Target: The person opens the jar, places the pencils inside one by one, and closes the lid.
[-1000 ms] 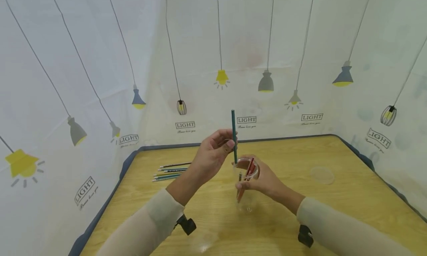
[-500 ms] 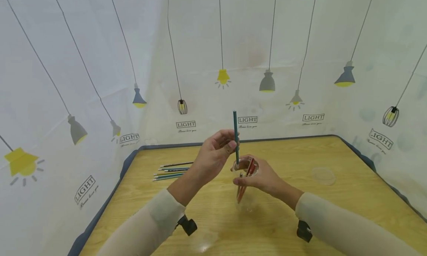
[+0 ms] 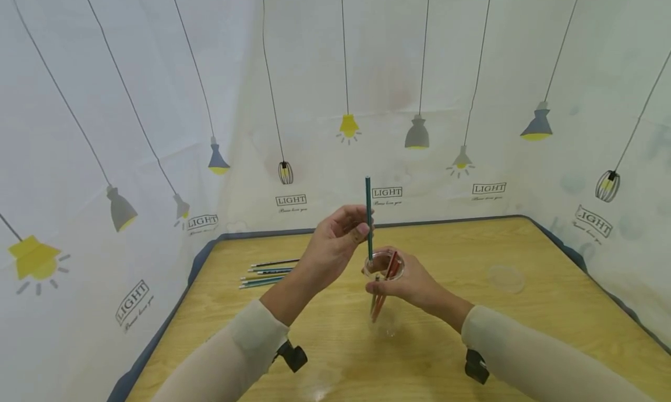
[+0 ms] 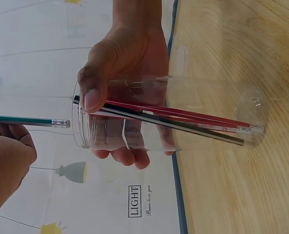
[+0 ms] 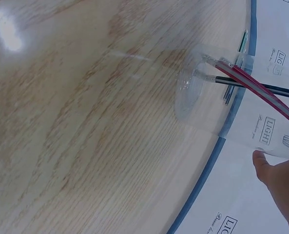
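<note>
In the head view my left hand [image 3: 335, 239] pinches a green pencil [image 3: 368, 215] upright between thumb and fingers. Its eraser end points down at the mouth of a clear plastic jar [image 4: 207, 95]. In the left wrist view that eraser is close to the rim, apparently just outside it. My right hand [image 3: 416, 285] grips the jar near its rim, thumb on the near side. Red pencils [image 4: 183, 112] and a dark pencil [image 4: 183, 126] lean inside the jar, their lower ends near its bottom. The right wrist view shows the jar's base [image 5: 188, 92] and part of my right hand.
Several pencils [image 3: 269, 271] lie together on the wooden table [image 3: 335, 344], left of my left hand. A clear round lid [image 3: 505, 279] lies flat on the right. A white sheet [image 3: 314, 70] printed with lamps surrounds the table's back and sides.
My right thumb has shifted slightly to the left on the jar. The green pencil stays upright by the jar's mouth, and the left hand has barely moved.
</note>
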{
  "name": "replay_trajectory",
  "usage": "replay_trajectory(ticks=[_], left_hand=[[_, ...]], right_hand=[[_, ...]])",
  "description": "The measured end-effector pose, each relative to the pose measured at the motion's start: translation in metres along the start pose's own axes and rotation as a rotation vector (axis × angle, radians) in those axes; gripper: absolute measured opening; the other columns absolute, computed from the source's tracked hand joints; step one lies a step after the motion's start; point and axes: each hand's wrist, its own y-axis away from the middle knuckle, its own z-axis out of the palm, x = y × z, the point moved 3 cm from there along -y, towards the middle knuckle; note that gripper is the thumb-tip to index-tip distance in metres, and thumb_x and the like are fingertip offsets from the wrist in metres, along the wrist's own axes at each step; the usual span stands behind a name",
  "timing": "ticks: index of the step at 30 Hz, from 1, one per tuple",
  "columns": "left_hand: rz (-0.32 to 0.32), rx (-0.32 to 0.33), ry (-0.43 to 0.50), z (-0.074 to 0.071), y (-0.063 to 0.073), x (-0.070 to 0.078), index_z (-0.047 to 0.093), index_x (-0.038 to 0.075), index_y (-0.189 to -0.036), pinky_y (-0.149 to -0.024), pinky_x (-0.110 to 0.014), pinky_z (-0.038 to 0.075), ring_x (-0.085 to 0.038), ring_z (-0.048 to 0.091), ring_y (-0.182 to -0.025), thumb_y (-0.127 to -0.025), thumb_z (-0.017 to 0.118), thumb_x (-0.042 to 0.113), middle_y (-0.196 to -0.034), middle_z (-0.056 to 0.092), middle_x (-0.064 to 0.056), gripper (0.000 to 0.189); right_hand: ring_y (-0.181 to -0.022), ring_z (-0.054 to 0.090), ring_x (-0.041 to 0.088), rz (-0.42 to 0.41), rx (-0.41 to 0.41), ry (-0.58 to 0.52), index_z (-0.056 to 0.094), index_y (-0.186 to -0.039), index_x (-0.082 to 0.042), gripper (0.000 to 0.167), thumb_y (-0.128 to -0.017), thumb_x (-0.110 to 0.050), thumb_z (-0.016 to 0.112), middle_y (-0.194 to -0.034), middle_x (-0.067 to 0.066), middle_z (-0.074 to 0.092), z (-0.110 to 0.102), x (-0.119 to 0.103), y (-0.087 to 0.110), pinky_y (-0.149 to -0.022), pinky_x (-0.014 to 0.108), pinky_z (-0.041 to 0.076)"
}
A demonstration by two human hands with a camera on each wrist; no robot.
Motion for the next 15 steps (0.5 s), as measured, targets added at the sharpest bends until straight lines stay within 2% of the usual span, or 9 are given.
replay_trajectory(ticks=[2, 5, 9, 11, 15], left_hand=[[0.008, -0.014, 0.006, 0.000, 0.000, -0.001, 0.061, 0.012, -0.136, -0.105, -0.021, 0.055, -0.008, 0.062, -0.115, -0.115, 0.049, -0.005, -0.121, 0.066, 0.007, 0.030], [0.022, -0.035, 0.000, -0.001, 0.001, -0.002, 0.056, 0.010, -0.144, -0.107, -0.022, 0.054, -0.007, 0.062, -0.116, -0.115, 0.049, -0.005, -0.122, 0.065, 0.008, 0.033], [0.056, -0.055, -0.028, -0.004, 0.000, 0.001, 0.046, 0.005, -0.159, -0.115, -0.026, 0.052, -0.009, 0.062, -0.126, -0.115, 0.052, 0.000, -0.127, 0.065, 0.008, 0.045], [0.084, -0.058, -0.027, -0.006, -0.001, 0.004, 0.042, 0.004, -0.163, -0.120, -0.029, 0.051, -0.012, 0.062, -0.132, -0.115, 0.054, 0.005, -0.131, 0.066, 0.006, 0.049], [0.142, -0.040, -0.007, -0.011, -0.004, 0.013, 0.046, 0.006, -0.162, -0.125, -0.032, 0.049, -0.016, 0.060, -0.139, -0.113, 0.061, 0.019, -0.139, 0.066, 0.003, 0.053]], right_hand=[[-0.122, 0.071, 0.024, -0.001, -0.003, 0.004, 0.059, -0.143, -0.007, 0.060, -0.095, -0.026, 0.090, -0.131, 0.015, 0.074, 0.000, 0.001, 0.000, -0.121, 0.063, 0.048], [-0.122, 0.071, 0.026, -0.002, -0.006, 0.010, 0.060, -0.143, -0.007, 0.059, -0.095, -0.025, 0.089, -0.132, 0.017, 0.074, 0.000, 0.002, 0.001, -0.117, 0.049, 0.053], [-0.124, 0.071, 0.027, -0.009, -0.012, 0.013, 0.060, -0.142, -0.007, 0.058, -0.095, -0.024, 0.089, -0.136, 0.024, 0.072, 0.000, 0.003, 0.001, -0.110, 0.034, 0.057], [-0.126, 0.071, 0.027, -0.010, -0.012, 0.016, 0.060, -0.142, -0.007, 0.058, -0.094, -0.023, 0.089, -0.137, 0.025, 0.072, -0.001, 0.004, 0.001, -0.111, 0.037, 0.057], [-0.126, 0.071, 0.025, -0.024, -0.005, 0.030, 0.060, -0.143, -0.008, 0.057, -0.095, -0.018, 0.089, -0.135, 0.017, 0.075, -0.002, 0.005, 0.000, -0.122, 0.059, 0.049]])
